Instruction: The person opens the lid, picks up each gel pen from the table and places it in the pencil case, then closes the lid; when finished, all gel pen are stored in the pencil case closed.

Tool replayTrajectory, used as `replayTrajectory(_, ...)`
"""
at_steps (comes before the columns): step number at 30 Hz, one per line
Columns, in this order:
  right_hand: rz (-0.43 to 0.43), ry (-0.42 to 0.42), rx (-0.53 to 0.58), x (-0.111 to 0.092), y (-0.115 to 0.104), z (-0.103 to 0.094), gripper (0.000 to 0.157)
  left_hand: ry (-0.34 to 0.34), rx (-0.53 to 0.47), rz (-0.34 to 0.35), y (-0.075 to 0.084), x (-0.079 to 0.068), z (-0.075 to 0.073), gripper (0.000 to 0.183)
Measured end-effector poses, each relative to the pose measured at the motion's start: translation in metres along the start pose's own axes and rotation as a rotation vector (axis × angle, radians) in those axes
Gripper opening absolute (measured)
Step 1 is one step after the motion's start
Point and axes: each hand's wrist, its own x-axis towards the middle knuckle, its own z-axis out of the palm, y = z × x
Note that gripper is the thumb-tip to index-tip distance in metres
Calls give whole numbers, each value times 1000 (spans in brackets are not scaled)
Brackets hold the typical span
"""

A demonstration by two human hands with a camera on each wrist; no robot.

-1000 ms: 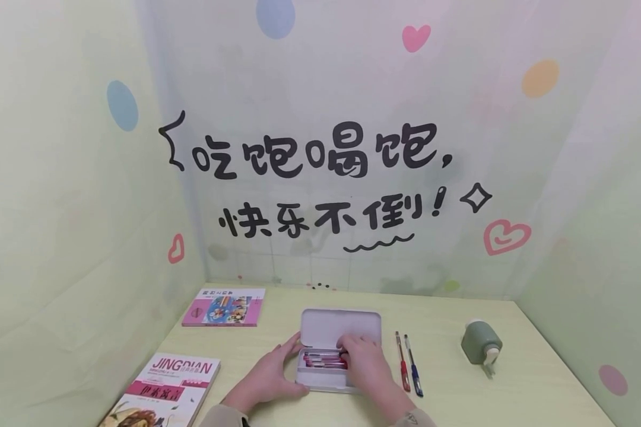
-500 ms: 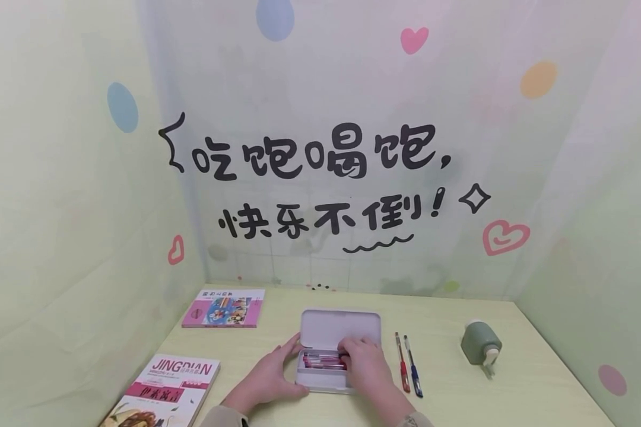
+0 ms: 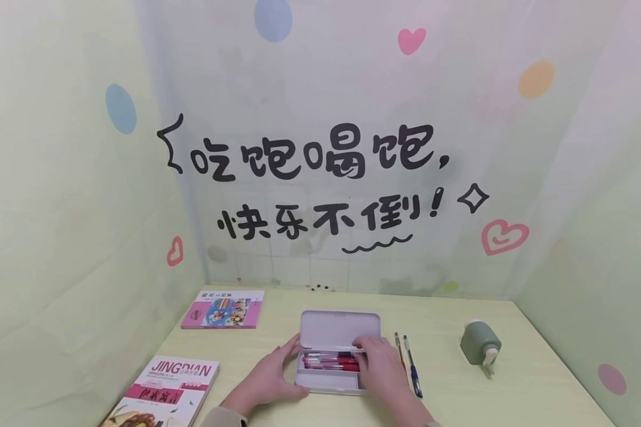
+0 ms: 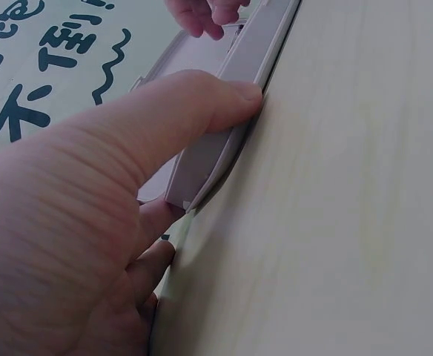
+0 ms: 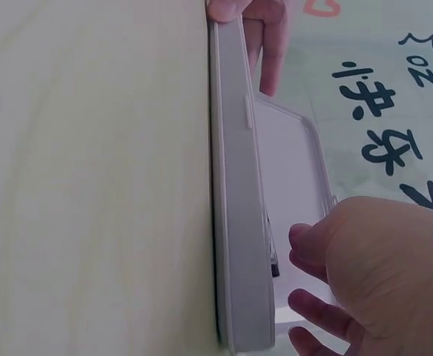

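A pale lilac pencil case (image 3: 326,381) lies on the table with its lid (image 3: 339,330) tipped back. Several pens (image 3: 326,360), some with red ends, lie in its rear compartment. My left hand (image 3: 269,375) grips the case's left end, the thumb (image 4: 235,104) on the front wall and the other fingers round the side. Over the right end of the case is my right hand (image 3: 386,369), its fingers loosely bent and apart, with nothing between them in the right wrist view. A dark pen end (image 5: 273,265) shows near those fingers. The right hand hides the case's right end.
Right of the case lie a red pen (image 3: 399,347), partly covered by the right hand, and a blue pen (image 3: 413,367). A grey-green bottle (image 3: 479,342) is farther right. Two books, one pink and white (image 3: 224,309) and one titled JINGDIAN (image 3: 165,391), lie at left.
My right hand has drawn back to the right from the pens, uncovering their red ends and the small right compartment. The left hand keeps its grip on the case.
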Motion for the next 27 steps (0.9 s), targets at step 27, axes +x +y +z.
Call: replayTrajectory(27, 358, -119, -17, -35, 73, -43, 40, -2, 6, -18, -3, 0, 3, 132)
